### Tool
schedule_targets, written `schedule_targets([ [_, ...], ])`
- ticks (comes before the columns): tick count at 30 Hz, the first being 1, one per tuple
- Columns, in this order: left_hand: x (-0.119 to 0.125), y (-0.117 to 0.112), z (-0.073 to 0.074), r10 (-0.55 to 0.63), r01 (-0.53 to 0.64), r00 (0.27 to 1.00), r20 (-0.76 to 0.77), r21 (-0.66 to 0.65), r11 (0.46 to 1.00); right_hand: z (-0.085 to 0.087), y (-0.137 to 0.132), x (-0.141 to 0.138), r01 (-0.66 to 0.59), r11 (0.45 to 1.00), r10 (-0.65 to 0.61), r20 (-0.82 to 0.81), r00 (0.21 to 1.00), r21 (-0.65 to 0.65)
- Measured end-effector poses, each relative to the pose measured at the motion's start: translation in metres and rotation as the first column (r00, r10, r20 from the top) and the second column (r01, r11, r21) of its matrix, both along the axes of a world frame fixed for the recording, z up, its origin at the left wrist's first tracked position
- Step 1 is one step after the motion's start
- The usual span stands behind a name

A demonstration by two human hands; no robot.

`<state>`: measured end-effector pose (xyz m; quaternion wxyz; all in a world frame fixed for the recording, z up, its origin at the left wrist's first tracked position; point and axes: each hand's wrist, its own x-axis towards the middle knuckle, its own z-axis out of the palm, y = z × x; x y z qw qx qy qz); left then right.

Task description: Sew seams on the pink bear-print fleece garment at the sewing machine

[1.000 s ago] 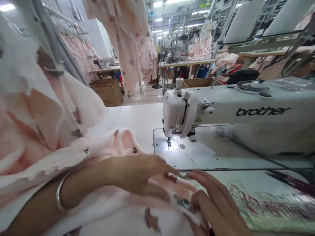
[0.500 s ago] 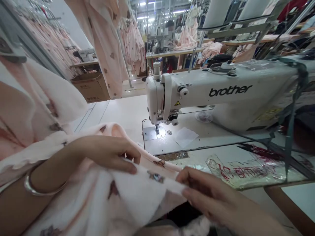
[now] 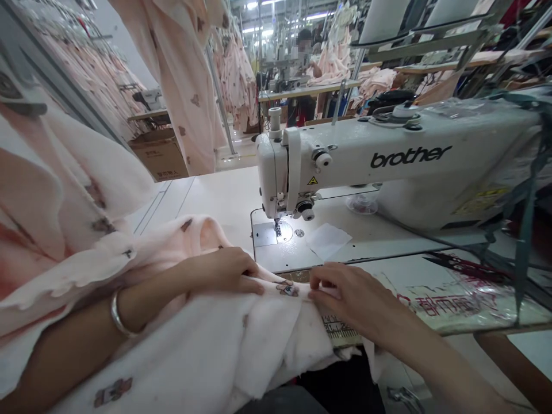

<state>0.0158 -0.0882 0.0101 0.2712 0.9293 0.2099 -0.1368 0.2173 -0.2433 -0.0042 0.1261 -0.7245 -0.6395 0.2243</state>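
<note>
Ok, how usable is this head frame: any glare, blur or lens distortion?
Head view: sharp on both hands, left hand and right hand, pressing the pink fabric; the needle lamp throws a bright patch on the sewing machine bed; wide-angle bending at the edges; ceiling lights blown out; background soft.
</note>
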Motion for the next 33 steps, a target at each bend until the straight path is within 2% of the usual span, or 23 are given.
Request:
schedule_targets([
  [2, 0.000, -0.011, -0.001, 0.024, -0.010, 0.997, -0.078, 0.182, 0.983, -0.007, 0.003, 0.001, -0.022, 0.999, 0.021, 0.007, 1.000, 0.030],
  [3, 0.001, -0.018, -0.001, 0.049, -0.024, 0.996, -0.078, 0.295, 0.955, -0.010, 0.004, 0.002, -0.032, 0.999, 0.032, 0.002, 0.999, 0.043],
  [5, 0.003, -0.037, 0.001, 0.074, -0.068, 0.997, 0.002, 0.451, 0.890, -0.013, 0.006, 0.003, -0.062, 0.995, 0.064, -0.021, 0.998, 0.076],
  [6, 0.006, -0.046, 0.002, 0.067, -0.081, 0.997, 0.047, 0.470, 0.879, -0.014, 0.006, 0.004, -0.079, 0.992, 0.082, -0.032, 0.996, 0.094],
  [9, 0.018, -0.066, -0.001, 0.092, -0.120, 0.991, 0.095, 0.359, 0.926, -0.012, 0.009, 0.005, -0.108, 0.989, 0.114, -0.065, 0.991, 0.097],
  [11, 0.027, -0.069, -0.008, 0.130, -0.155, 0.985, 0.113, 0.252, 0.955, -0.009, 0.012, 0.005, -0.111, 0.991, 0.117, -0.090, 0.989, 0.073],
  [15, 0.035, -0.060, -0.022, 0.155, -0.188, 0.969, 0.194, 0.166, 0.968, -0.001, 0.016, 0.010, -0.132, 0.991, 0.136, -0.173, 0.976, 0.032],
  [18, 0.031, -0.052, -0.022, 0.159, -0.166, 0.967, 0.197, 0.021, 0.986, 0.005, 0.020, 0.016, -0.173, 0.985, 0.164, -0.261, 0.951, -0.011],
  [21, 0.025, -0.046, -0.017, 0.198, -0.173, 0.963, 0.185, -0.143, 0.974, 0.008, 0.025, 0.019, -0.235, 0.970, 0.197, -0.385, 0.902, -0.053],
  [28, 0.025, -0.031, -0.013, 0.161, -0.107, 0.978, 0.135, -0.344, 0.933, 0.010, 0.044, 0.026, -0.301, 0.948, 0.205, -0.519, 0.830, -0.107],
  [33, 0.026, -0.030, -0.009, 0.189, -0.135, 0.978, 0.091, -0.413, 0.901, 0.014, 0.045, 0.034, -0.320, 0.941, 0.210, -0.542, 0.813, -0.115],
])
